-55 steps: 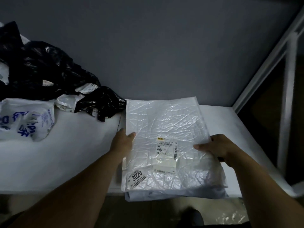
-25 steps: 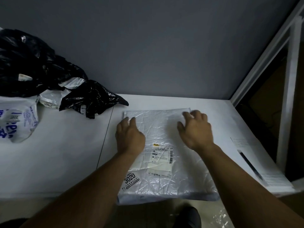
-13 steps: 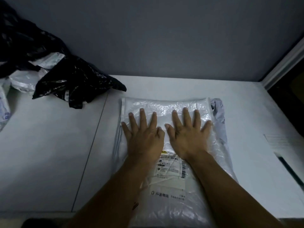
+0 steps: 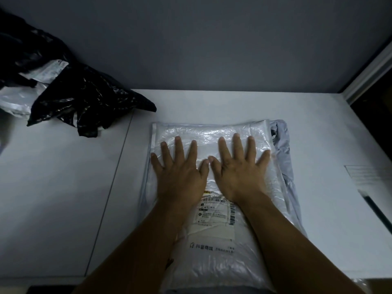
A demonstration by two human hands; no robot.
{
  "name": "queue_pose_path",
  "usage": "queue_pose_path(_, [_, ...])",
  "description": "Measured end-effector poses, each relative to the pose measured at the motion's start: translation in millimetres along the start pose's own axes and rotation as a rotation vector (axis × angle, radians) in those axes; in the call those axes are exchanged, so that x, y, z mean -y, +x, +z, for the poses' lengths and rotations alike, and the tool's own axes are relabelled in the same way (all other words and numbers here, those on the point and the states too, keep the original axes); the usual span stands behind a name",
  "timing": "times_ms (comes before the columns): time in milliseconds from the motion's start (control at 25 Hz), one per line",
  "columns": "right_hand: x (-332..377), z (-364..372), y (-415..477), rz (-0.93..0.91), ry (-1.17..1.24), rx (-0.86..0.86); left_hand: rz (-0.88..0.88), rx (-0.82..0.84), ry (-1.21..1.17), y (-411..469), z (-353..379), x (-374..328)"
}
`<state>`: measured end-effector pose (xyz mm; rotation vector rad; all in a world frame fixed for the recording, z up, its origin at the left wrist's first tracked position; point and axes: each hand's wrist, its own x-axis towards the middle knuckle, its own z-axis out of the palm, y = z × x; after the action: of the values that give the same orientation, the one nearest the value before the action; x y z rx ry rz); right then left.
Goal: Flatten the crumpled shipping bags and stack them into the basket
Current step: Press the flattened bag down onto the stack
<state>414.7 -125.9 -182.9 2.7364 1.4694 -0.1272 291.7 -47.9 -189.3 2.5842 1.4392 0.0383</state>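
A white shipping bag (image 4: 214, 234) with a printed label lies flat on the white table (image 4: 63, 187), on top of other flattened bags; a grey bag (image 4: 285, 158) sticks out along its right side. My left hand (image 4: 180, 172) and my right hand (image 4: 239, 168) press side by side on the far half of the white bag, palms down, fingers straight and spread. A pile of crumpled black bags (image 4: 84, 102) and white bags (image 4: 14, 100) sits at the far left. No basket is in view.
A grey wall stands behind the table. A seam (image 4: 112, 183) runs down the table left of the stack. A sheet of paper (image 4: 369, 179) lies by the right edge. A white frame post (image 4: 369, 66) rises at the far right.
The white bag was laid on the stack and both hands went from its sides to its top. Since half a second ago the hands have spread a little apart, still pressing.
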Motion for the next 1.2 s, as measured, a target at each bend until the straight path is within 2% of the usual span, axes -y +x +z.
queue_pose_path(480, [1,-9,-1,-0.01,-0.002,0.015,-0.002,0.046,-0.03,-1,-13,0])
queue_pose_path(600, [2,-27,-7,0.016,0.029,-0.004,-0.037,0.004,-0.025,-9,-29,8])
queue_pose_path(760, [9,-55,-52,-0.018,0.044,0.097,-0.079,0.051,-0.101,-47,-55,21])
queue_pose_path(880, [11,-47,-80,0.005,-0.007,0.171,-0.099,0.127,-0.157,-72,-52,32])
queue_pose_path(1200, [20,-33,-71,0.001,-0.021,0.154,-0.022,0.046,-0.133,-69,-37,39])
